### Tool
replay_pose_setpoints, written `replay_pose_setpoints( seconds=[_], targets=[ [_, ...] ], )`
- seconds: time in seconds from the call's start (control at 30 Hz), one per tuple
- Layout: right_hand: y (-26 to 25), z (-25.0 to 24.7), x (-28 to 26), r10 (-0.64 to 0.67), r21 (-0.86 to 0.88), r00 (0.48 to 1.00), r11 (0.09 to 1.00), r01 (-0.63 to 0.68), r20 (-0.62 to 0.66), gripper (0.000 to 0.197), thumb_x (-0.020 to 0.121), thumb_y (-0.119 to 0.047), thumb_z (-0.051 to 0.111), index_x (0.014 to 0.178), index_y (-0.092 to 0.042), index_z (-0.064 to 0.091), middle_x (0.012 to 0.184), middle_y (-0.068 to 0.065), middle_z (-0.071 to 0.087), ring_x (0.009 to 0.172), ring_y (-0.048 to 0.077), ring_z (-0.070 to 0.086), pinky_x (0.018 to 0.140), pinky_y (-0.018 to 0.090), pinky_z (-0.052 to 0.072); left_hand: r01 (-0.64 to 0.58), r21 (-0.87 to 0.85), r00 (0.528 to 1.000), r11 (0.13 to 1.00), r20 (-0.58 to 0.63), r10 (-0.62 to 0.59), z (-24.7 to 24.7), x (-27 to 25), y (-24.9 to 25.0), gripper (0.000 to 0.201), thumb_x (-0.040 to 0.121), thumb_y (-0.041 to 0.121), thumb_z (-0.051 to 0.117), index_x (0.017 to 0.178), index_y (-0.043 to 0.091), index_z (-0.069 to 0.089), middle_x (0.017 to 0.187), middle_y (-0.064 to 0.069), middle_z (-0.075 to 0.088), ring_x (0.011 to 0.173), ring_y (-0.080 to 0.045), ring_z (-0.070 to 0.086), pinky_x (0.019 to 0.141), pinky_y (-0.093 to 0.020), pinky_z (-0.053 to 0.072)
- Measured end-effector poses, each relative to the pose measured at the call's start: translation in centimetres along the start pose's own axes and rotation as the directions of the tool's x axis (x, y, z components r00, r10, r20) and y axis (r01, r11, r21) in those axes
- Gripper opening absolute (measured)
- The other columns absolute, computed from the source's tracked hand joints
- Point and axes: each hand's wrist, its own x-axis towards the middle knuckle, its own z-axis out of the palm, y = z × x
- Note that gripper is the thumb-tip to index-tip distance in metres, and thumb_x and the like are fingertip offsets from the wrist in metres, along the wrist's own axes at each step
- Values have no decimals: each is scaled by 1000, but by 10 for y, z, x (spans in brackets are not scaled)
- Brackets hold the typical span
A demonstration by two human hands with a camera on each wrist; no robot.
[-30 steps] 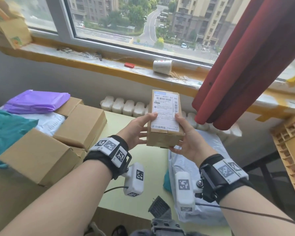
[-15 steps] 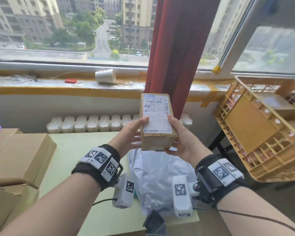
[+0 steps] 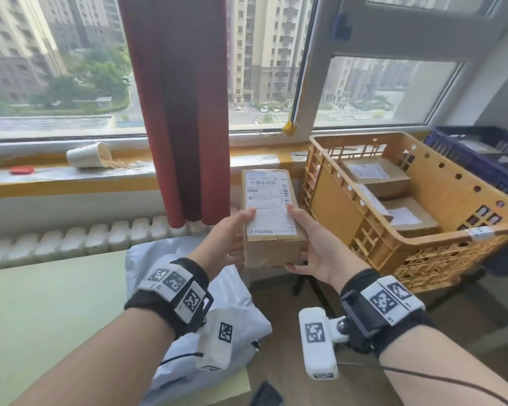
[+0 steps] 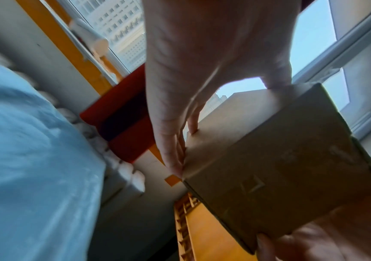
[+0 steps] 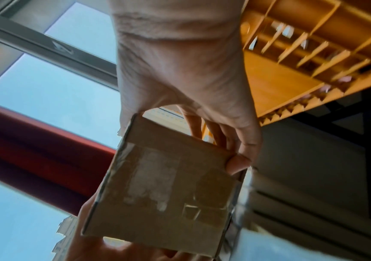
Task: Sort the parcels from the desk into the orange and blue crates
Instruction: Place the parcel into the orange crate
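Note:
A small brown cardboard parcel (image 3: 272,218) with a white shipping label on top is held in the air between both hands, just left of the orange crate (image 3: 335,212). My left hand (image 3: 229,238) grips its left side, thumb on the label. My right hand (image 3: 308,238) grips its right side and cups it from below. The left wrist view shows the parcel (image 4: 276,169) from below, as does the right wrist view (image 5: 164,190). The orange crate holds several labelled cardboard boxes (image 3: 376,177). The blue crate (image 3: 478,153) stands behind it at the far right.
A grey plastic mailer bag (image 3: 194,276) lies on the pale green desk (image 3: 41,312) under my left wrist. A red curtain (image 3: 179,106) hangs over the windowsill, where a tipped paper cup (image 3: 87,155) lies. A white radiator (image 3: 85,235) runs below the sill.
The view has swung right: the boxes piled on the desk's left have left the frame and both crates have come in. Both hands have carried the parcel rightward, close to the orange crate.

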Motion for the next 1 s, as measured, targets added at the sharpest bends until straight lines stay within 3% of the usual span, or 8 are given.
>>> replay_pose_setpoints(
  seconds=[0.13,0.27,0.43,0.57,0.67,0.8,0.9,1.0],
  targets=[
    [-9,-53,-7,-18,13,1000,1000,19,-9,41,80,-56,70,108,-27,64,106,6,74,107,27,64,94,51,50,-2,24,1000,1000,-11,2,52,16,-1,43,91,54,51,120,24,57,108,-6,72,103,-23,66,88,-40,52],
    [-28,-101,-15,-75,-24,997,997,74,-24,43,82,-60,67,111,-29,62,109,5,73,108,27,64,95,52,51,-49,23,999,999,20,48,100,28,8,43,91,52,52,120,22,59,108,-6,73,103,-25,67,92,-43,52],
    [-58,-154,-30,-141,-50,988,989,139,-56,46,82,-63,65,112,-28,64,108,6,74,106,26,66,95,51,53,-92,24,993,995,76,90,157,37,31,40,92,51,49,119,23,59,106,-5,72,95,-20,68,69,-29,52],
    [-75,-192,-39,-187,-38,978,982,185,-89,40,84,-61,63,107,-29,67,107,6,75,103,26,68,90,50,55,-121,48,987,991,116,115,199,46,47,26,93,49,49,102,27,60,93,-1,73,88,-18,68,69,-28,52],
    [-81,-214,-42,-221,4,968,975,224,-121,41,86,-61,60,111,-29,67,110,7,74,105,27,65,84,43,56,-138,58,982,989,135,130,224,54,56,25,91,51,51,98,29,60,81,6,74,83,-15,70,63,-27,54],
    [-87,-242,-39,-264,27,946,961,274,-188,49,86,-64,58,116,-27,68,113,10,72,109,29,63,87,43,56,-118,58,976,991,188,105,253,72,66,24,90,52,54,100,30,58,90,2,72,92,-19,68,82,-37,56],
    [-91,-263,-34,-271,48,937,957,288,-220,47,87,-65,56,118,-30,65,114,12,70,109,29,62,85,41,58,-94,73,972,993,223,76,275,86,73,29,89,57,53,101,31,55,101,-3,68,98,-22,64,89,-42,53],
    [-97,-282,-23,-263,56,931,957,285,-252,56,83,-66,60,128,-32,57,119,11,67,113,29,61,94,47,55,-60,74,971,995,238,41,293,107,78,42,86,61,56,110,27,55,108,-6,67,103,-27,63,95,-47,51]
  ],
)
